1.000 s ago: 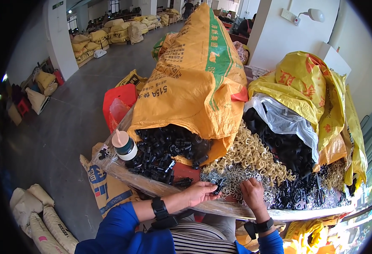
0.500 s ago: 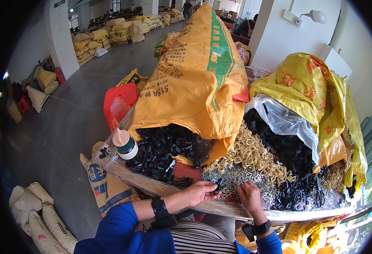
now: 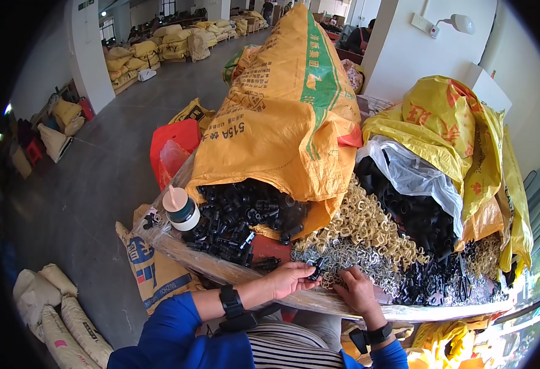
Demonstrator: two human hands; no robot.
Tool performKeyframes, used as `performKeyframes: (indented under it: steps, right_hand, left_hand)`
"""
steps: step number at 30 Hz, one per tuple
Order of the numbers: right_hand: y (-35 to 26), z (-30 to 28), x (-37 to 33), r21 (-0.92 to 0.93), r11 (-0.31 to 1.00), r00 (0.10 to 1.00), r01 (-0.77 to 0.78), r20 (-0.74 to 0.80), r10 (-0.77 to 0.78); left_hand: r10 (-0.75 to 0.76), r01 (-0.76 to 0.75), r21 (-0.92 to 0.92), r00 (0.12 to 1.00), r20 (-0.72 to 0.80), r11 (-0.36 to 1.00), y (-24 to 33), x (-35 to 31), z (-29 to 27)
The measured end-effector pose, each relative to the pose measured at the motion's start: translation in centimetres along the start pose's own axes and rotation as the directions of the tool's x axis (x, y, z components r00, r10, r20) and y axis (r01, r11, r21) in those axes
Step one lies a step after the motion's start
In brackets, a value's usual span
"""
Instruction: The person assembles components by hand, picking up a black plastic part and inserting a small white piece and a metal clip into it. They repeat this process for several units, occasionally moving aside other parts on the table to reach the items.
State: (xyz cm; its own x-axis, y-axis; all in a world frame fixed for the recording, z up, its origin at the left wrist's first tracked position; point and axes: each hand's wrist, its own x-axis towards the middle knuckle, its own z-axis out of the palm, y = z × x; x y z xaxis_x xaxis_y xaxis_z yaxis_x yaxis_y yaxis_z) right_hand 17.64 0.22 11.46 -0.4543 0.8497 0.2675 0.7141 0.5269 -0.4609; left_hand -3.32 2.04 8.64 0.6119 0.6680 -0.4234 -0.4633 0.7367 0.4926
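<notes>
My left hand [image 3: 287, 281] pinches a small black plastic part [image 3: 315, 270] between thumb and fingertips, over the near edge of the table. Just to its right, my right hand [image 3: 357, 291] is closed with fingertips together, pointing toward the left hand. Whether something small sits in those right fingertips cannot be made out. Beyond the hands lies a heap of small silver metal pieces [image 3: 359, 257]. Behind it spreads a pile of beige ring-like pieces [image 3: 368, 215]. Many black plastic parts [image 3: 227, 230] spill from the mouth of an orange woven sack [image 3: 270, 135].
A lidded cup [image 3: 182, 212] stands at the table's left corner. A red container [image 3: 174, 147] is behind it. Yellow sacks [image 3: 442, 117] and more black pieces [image 3: 405, 209] fill the right side. A pair of scissors [image 3: 464, 283] lies at right. Stuffed sacks [image 3: 73, 332] rest on the floor.
My right hand has moved slightly left and nearer to me, toward the left hand, its fingers less curled. My left hand keeps the black part in nearly the same place.
</notes>
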Motion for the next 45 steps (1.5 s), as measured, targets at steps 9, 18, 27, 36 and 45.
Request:
performKeyframes:
  steps: [9,18,27,36,45]
  right_hand:
    - [1.3,1.9,0.0,-0.237,0.971,1.0,-0.023,-0.004,0.023]
    - [1.6,1.8,-0.3,-0.046,0.987,0.979,-0.152,-0.147,0.143]
    - [1.2,1.5,0.4,0.325,0.897,0.921,-0.3,-0.145,0.361]
    - [-1.2,3.0,1.3,0.774,0.494,0.875,-0.396,0.156,0.458]
    - [-3.5,4.4,1.4,0.806,0.434,0.879,-0.403,0.207,0.43]
  left_hand:
    - [0.001,-0.001,-0.01,1.0,-0.002,1.0,0.1,-0.2,-0.1]
    - [-0.003,0.003,-0.028,1.0,-0.02,1.0,0.1,-0.2,-0.3]
    - [0.012,-0.012,-0.041,1.0,-0.012,0.999,0.3,-0.3,-0.3]
    - [0.039,-0.039,-0.014,0.999,0.014,0.999,0.5,-0.8,0.2]
    - [0.1,-0.098,-0.051,0.994,0.032,0.994,-0.3,-1.7,-0.8]
